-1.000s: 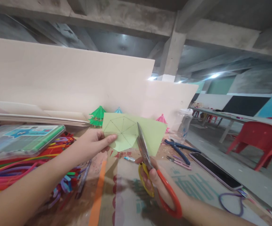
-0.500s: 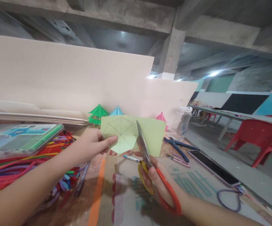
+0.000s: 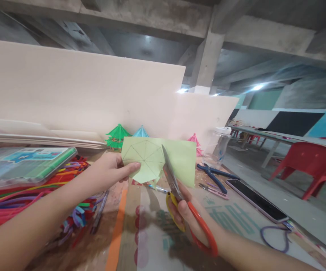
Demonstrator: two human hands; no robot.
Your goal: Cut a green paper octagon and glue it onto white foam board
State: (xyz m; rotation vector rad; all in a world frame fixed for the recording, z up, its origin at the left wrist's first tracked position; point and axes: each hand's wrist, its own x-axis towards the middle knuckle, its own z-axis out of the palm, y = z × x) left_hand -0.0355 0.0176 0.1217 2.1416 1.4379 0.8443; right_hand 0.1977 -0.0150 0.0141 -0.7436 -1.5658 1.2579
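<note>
Two hands are engaged; the left hand (image 3: 112, 168) pinches the green paper (image 3: 151, 154) (ruled with a many-sided figure) at its left side, above the worktable (image 3: 89, 254); the right hand (image 3: 194, 225) is curled through the handles of the scissors (image 3: 172, 180); one blade overlaps the paper; pliers (image 3: 217, 182) lie to the right.

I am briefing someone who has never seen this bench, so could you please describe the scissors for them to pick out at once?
Before the big pale board, the left hand holds a light green sheet. Overlapping it in view are the scissors, in the right hand. One red-orange and one yellow handle loop set them apart from the blue-handled pliers.
</note>
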